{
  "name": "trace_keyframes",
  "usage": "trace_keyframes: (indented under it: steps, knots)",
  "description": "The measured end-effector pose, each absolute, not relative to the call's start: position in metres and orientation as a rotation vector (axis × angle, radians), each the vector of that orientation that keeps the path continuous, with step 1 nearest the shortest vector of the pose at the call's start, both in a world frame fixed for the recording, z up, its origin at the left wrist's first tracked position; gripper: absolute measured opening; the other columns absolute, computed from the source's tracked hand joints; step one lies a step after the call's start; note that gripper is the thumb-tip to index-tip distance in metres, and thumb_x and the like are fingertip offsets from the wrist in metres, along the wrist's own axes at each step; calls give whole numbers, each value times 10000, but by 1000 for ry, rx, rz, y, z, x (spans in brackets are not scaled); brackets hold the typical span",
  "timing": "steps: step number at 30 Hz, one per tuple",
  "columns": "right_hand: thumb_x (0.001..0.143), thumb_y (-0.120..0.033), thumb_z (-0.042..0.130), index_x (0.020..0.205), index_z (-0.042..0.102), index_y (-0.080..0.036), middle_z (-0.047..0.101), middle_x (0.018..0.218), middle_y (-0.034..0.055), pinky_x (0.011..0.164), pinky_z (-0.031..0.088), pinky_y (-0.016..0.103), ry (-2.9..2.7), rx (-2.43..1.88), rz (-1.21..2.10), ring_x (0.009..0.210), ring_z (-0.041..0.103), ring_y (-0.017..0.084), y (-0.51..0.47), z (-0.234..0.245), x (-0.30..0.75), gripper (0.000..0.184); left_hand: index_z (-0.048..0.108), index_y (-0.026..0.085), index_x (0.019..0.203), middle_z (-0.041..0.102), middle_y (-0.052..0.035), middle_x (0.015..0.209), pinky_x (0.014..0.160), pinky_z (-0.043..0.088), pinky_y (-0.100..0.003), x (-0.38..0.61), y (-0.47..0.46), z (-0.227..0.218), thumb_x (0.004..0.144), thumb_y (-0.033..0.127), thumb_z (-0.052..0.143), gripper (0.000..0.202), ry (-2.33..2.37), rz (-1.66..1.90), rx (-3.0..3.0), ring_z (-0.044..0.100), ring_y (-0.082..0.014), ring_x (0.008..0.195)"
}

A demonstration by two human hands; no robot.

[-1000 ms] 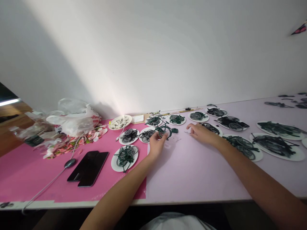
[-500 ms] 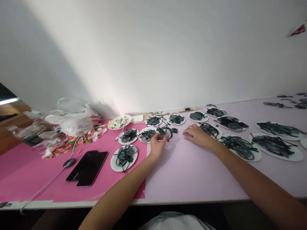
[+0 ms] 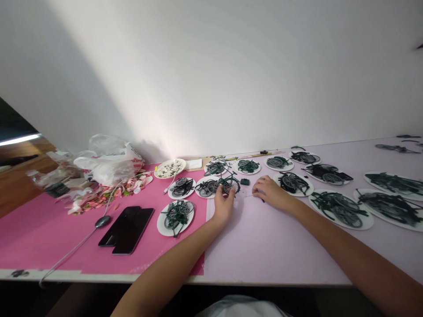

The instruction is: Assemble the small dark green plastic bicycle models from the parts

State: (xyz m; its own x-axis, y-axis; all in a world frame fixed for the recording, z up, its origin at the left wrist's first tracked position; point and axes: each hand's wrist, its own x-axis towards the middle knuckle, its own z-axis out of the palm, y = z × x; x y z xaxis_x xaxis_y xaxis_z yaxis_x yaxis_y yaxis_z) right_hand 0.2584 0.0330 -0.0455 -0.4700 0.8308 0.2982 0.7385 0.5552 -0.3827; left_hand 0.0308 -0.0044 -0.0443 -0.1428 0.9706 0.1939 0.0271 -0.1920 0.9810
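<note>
My left hand (image 3: 224, 204) pinches a small dark green model bicycle (image 3: 228, 183) by its wheel, holding it upright on the pale lilac table (image 3: 264, 246). Just to its right, my right hand (image 3: 268, 192) rests on the table with fingers curled around a thin dark tool (image 3: 262, 199), its tip pointing toward the bicycle. A small green part (image 3: 245, 181) lies between the hands, a little farther back.
Several white plates (image 3: 176, 215) with dark bicycle parts stretch along the table to the far right. A pink mat (image 3: 66, 246) at left carries a black phone (image 3: 127, 229), a cable, plastic bags (image 3: 107, 163) and pink scraps (image 3: 99, 196). The wall stands close behind.
My right hand has drawn left and nearer to the bicycle, closing on a thin tool. The left hand keeps its hold on the bicycle. The camera view has shifted slightly left.
</note>
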Motion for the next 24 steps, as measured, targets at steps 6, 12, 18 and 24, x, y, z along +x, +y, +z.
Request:
trace_keyframes:
  steps: [6,12,18,24]
  knots:
    - [950,-359,578,860,713,-228,691,1004,95,997,410,448,-2360,-1274,301,1142,505,308,34,-49,258,209,555,195,865,601,-19,818,682,455,-265,31,-4,-43,819,422,723,285,1234,1453,1306,582,-162,742]
    - [945,-277,562,812,649,-210,646,1012,117,930,430,432,-2375,-1341,190,1069,516,304,31,-51,251,172,575,191,848,622,-23,814,674,457,-264,31,-6,-43,812,436,732,293,1210,1441,1328,584,-157,723]
    - [978,-265,475,859,570,-224,649,979,100,864,456,394,-2262,-1299,274,1002,556,275,20,-43,242,158,576,190,882,629,-23,826,666,457,-264,31,-5,-45,816,437,734,301,1214,1450,1324,586,-158,723]
    - [987,-461,481,946,567,-240,678,867,24,667,467,304,-1975,-1309,571,732,594,193,11,-40,238,241,562,195,863,619,-23,817,688,457,-271,33,-6,-44,834,423,715,276,1221,1459,1327,589,-164,737]
